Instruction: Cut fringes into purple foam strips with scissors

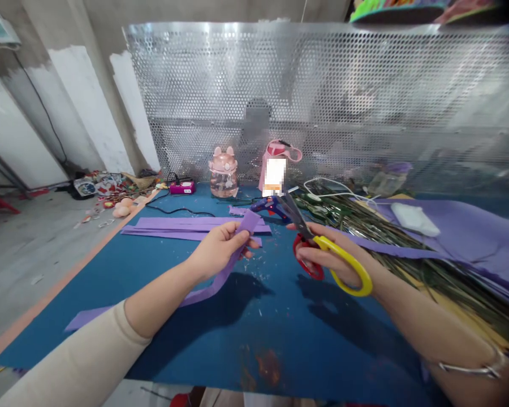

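Purple and limp, a strip (220,278) was held above the middle of the table (195,347), its upper end pinched between the thumb and fingers of the left hand (227,244). Below that grip it was curved down and back to the left, and apparently passed behind the forearm to where a purple tail was laid near the table's left edge. The pinch was set close to the end, presumably so that the soft material could be kept stiff there, with a short tip left free above the thumb.

Scissors (323,243) were gripped by the right hand (326,257), with fingers put through the red loop and the yellow one turned toward the wrist. The blades were pointed away, apart from the strip; whether they were parted could not be told.

Beyond the left hand, other strips (173,225) were laid flat and lengthwise together, seemingly to be kept in order. A glue gun (275,207) was placed past the hands, before a pink jar (224,176) and a partly masked pink case (275,149), both stood near the mesh panel (322,85). The right side was crowded by heaped stems (365,220) and a purple sheet (483,237), on which a white pack (414,219) was rested.
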`<state>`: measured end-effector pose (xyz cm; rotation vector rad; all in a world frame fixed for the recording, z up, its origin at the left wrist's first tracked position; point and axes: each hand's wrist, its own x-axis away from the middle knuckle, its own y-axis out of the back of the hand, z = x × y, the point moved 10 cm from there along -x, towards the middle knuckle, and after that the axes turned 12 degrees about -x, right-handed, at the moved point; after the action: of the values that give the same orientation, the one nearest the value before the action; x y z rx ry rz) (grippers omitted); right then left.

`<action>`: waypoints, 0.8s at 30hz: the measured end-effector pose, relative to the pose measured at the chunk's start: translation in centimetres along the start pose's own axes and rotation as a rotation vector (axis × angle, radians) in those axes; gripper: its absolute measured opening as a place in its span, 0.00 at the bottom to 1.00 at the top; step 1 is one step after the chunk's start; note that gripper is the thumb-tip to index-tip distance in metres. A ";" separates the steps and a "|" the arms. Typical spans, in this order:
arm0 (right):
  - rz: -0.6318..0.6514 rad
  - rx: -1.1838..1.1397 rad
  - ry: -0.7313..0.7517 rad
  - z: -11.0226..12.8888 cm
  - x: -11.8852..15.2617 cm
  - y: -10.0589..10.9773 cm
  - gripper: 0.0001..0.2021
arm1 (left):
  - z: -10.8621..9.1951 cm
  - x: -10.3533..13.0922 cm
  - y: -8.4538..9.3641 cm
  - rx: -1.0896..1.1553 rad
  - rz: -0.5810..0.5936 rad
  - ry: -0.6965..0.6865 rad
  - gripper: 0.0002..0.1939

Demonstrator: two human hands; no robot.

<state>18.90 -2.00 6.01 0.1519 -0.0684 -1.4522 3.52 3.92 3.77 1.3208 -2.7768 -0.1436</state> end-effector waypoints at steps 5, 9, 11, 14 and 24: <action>-0.005 0.199 0.088 0.4 -0.5 -0.5 0.17 | 0.1 0.8 -0.6 0.051 -0.067 0.038 0.09; 0.190 0.245 0.139 0.1 1.5 -2.1 0.23 | 0.4 1.6 -0.2 -0.004 -0.140 0.015 0.14; 0.241 0.279 0.153 0.2 2.4 -2.8 0.26 | 0.5 1.8 -0.3 -0.012 -0.147 0.003 0.15; 0.237 0.310 0.173 0.7 2.9 -3.6 0.30 | 0.4 2.0 -0.9 -0.018 -0.126 -0.017 0.15; -0.037 0.092 0.227 -0.6 1.8 -1.6 0.21 | 0.6 3.2 -4.2 0.181 0.138 0.036 0.16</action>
<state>17.61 -3.97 5.09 0.3936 0.0535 -1.4608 4.66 -1.15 2.77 1.1461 -2.8957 0.1401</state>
